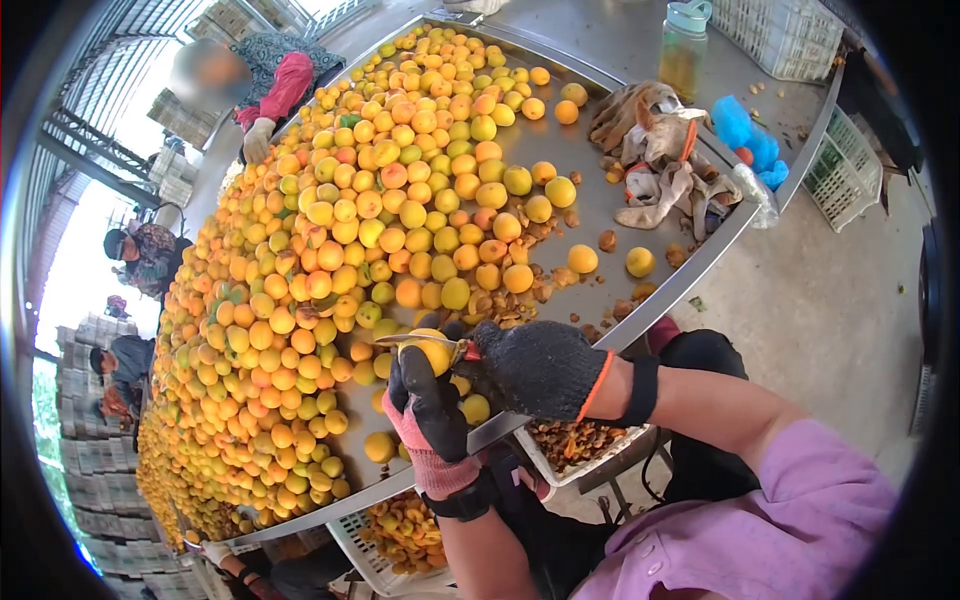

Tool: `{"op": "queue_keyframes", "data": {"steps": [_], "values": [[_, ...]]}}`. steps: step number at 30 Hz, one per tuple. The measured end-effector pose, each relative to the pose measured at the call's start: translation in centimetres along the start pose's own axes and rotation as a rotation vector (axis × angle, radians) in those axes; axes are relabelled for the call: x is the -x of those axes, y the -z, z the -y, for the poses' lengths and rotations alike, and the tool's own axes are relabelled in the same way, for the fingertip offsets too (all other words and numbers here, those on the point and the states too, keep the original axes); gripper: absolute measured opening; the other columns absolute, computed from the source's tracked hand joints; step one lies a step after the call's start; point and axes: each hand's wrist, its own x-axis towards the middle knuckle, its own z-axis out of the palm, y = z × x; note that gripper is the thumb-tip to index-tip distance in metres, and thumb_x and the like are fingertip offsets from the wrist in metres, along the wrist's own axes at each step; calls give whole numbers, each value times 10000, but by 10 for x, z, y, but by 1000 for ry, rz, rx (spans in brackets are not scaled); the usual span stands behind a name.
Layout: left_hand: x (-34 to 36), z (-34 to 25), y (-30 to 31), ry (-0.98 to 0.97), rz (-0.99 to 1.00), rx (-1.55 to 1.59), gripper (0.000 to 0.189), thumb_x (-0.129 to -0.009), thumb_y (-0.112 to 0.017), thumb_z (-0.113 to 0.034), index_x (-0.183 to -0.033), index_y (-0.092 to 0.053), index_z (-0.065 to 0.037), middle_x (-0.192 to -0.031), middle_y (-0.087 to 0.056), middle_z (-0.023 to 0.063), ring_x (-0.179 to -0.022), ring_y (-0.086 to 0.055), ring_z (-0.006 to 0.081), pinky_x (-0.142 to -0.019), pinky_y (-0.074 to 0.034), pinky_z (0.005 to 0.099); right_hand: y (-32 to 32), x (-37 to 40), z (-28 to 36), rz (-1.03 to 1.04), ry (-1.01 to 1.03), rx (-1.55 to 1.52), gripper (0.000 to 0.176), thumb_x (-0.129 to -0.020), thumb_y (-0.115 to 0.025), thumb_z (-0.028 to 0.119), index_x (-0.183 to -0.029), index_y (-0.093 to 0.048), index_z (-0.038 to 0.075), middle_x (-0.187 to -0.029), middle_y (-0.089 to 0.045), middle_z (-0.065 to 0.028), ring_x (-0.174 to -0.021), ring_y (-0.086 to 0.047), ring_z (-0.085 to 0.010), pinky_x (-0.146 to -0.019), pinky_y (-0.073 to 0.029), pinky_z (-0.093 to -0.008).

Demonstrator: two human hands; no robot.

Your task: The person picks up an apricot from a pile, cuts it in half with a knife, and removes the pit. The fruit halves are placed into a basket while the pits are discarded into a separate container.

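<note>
My left hand (430, 405), in a pink and black glove, holds a yellow-orange apricot (428, 352) over the table's near edge. In a dark glove with an orange cuff, my right hand (535, 368) is closed on a small knife (470, 350) with a red handle. The knife's blade lies across the top of the fruit. Beyond both hands, a large heap of whole apricots (380, 200) covers much of the metal table (610, 290).
Dirty gloves (665, 150), a bottle (684, 50) and a blue plastic bag (748, 135) lie towards the right. Below the edge are a crate of apricot halves (400, 535) and a bin of pits (575, 445). A co-worker's gloved hand (258, 140) touches the heap's far side.
</note>
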Motion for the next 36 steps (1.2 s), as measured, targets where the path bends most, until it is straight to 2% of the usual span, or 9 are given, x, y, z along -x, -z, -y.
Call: {"op": "queue_keyframes", "data": {"steps": [6, 8, 13, 17, 22, 25, 30, 32, 36], "values": [[-2, 3, 8, -121, 90, -250, 416, -963, -375, -319, -984, -585, 39, -827, -620, 64, -644, -564, 93, -506, -413, 213, -6, 5, -4, -32, 38, 114, 304, -873, -490, 287, -861, -486, -17, -543, -559, -155, -507, -591, -316, -440, -455, -398], [9, -13, 3, -9, 66, -236, 411, -915, -485, -303, -1150, -541, 29, -969, -624, 74, -807, -556, 113, -715, -430, 219, -6, 9, -4, -51, 84, 151, 303, -877, -486, 293, -860, -489, -10, -538, -556, -151, -498, -587, -314, -436, -453, -398], [3, 11, 11, -263, -4, -195, 392, -844, -596, -85, -1201, -486, 33, -1022, -598, 88, -858, -565, 123, -783, -458, 247, -3, 7, -4, -6, 111, 202, 283, -873, -496, 291, -853, -493, 8, -531, -550, -134, -491, -587, -295, -428, -449, -392], [6, 8, 14, 31, -11, -52, 360, -852, -572, -57, -1192, -493, 28, -1021, -588, 76, -887, -553, 118, -789, -451, 240, -3, 6, -4, -12, 182, 232, 252, -877, -492, 273, -849, -496, 22, -528, -536, -110, -472, -576, -278, -416, -445, -382], [2, 10, -6, -265, -98, -237, 289, -847, -618, -146, -1083, -547, 4, -909, -604, 44, -870, -556, 109, -717, -454, 226, -2, 8, 3, 56, 169, 222, 171, -874, -495, 238, -982, -574, 131, -677, -517, -97, -486, -567, -268, -404, -444, -391], [8, 6, -2, -129, -112, 46, 300, -867, -583, -140, -1117, -519, 12, -950, -596, 74, -882, -553, 124, -741, -462, 271, -8, 5, 4, 62, 180, 257, 190, -869, -500, 244, -1024, -582, 171, -660, -517, -96, -492, -571, -270, -409, -450, -397], [11, 2, 15, -250, -43, -58, 370, -865, -584, -116, -1202, -512, 21, -989, -608, 60, -843, -551, 100, -768, -436, 218, -2, 1, 7, 141, 206, 258, 177, -867, -497, 233, -990, -577, 134, -743, -530, -128, -521, -574, -301, -414, -446, -406], [12, 1, 17, -80, -69, 89, 375, -830, -625, -99, -1170, -541, 36, -1002, -618, 71, -872, -561, 117, -796, -438, 232, -6, 2, 6, 197, -13, 71, 191, -882, -485, 221, -1006, -557, 95, -836, -547, -166, -577, -589, -317, -447, -457, -393], [5, 4, 25, -189, -75, -16, 392, -788, -672, -60, -1141, -550, 57, -1023, -621, 88, -916, -559, 127, -838, -439, 262, -8, -4, 10, 208, 108, -24, 212, -905, -482, 233, -964, -563, 46, -794, -569, -187, -636, -609, -292, -513, -474, -372]]}}
